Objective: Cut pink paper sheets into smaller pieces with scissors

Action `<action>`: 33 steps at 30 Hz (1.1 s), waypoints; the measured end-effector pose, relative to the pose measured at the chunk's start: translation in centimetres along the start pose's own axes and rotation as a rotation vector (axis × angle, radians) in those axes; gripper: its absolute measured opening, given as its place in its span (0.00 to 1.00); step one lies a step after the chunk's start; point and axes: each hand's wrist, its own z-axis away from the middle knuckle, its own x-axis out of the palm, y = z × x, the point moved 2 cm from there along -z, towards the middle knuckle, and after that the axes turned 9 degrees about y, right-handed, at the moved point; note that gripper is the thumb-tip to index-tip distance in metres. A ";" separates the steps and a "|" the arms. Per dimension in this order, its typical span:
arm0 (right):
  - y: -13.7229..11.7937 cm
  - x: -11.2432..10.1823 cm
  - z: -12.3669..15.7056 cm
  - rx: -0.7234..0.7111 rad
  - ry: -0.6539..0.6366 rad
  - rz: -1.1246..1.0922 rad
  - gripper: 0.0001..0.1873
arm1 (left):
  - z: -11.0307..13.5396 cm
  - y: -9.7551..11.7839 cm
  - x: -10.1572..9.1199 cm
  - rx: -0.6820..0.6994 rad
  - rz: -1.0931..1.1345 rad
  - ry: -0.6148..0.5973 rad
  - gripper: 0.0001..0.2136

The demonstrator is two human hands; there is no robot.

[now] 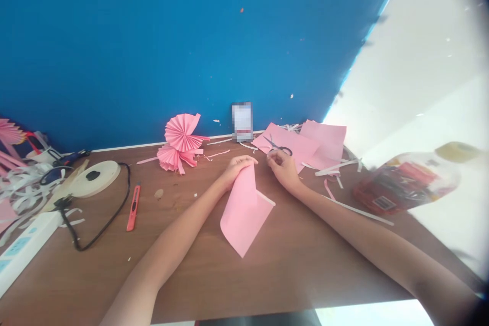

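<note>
- Near the middle of the counter (183, 285), a pink paper sheet (246, 214) hangs partly curled, its top pinched in the fingers of the left hand (236, 169).
- The right hand (285, 167) is apart from the sheet, fingers curled together just beside the scissors (280, 148); whether it grips anything, I cannot tell.
- The step in hand seems to be steadying the sheet one-handed; the next move would call for keeping that pinch and guiding the paper's pale-edged side with the free fingers.
- Behind the right hand lie loose pink sheets (330, 142) and white paper strips (332, 168), which could catch on the work.
- Pleated pink paper fans (181, 135) and a phone-like device (242, 121) stand by the blue wall (191, 35).
- Leftward, well clear, are a red utility knife (133, 209), a cream roll (105, 178), a black cable (80, 249) and a power strip (26, 244).
- Rightward sits a clear plastic jar (405, 183).
</note>
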 end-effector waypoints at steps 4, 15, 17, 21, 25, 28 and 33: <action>0.2 0.0 -0.1 -0.007 0.057 -0.034 0.11 | 0.0 0.2 0.2 -0.034 -0.026 0.009 0.12; 0.3 0.3 0.0 -0.006 -0.073 -0.081 0.08 | 0.3 0.4 0.2 -0.063 0.054 0.012 0.09; 0.2 0.4 0.2 0.022 -0.092 -0.100 0.08 | 0.1 0.1 0.1 -0.047 0.055 0.002 0.09; 0.2 0.5 0.3 0.035 -0.096 -0.115 0.07 | -0.5 -0.9 -0.2 -0.049 0.090 0.005 0.10; 0.8 0.8 0.2 0.049 -0.093 -0.116 0.09 | -0.7 -1.3 -0.3 -0.037 0.097 0.007 0.11; 1.0 0.9 0.1 0.055 -0.121 -0.131 0.12 | -0.7 -1.3 -0.3 -0.037 0.107 -0.001 0.11; 0.4 0.7 0.1 0.048 -0.141 -0.124 0.16 | -0.9 -1.5 -0.4 -0.032 0.121 -0.002 0.12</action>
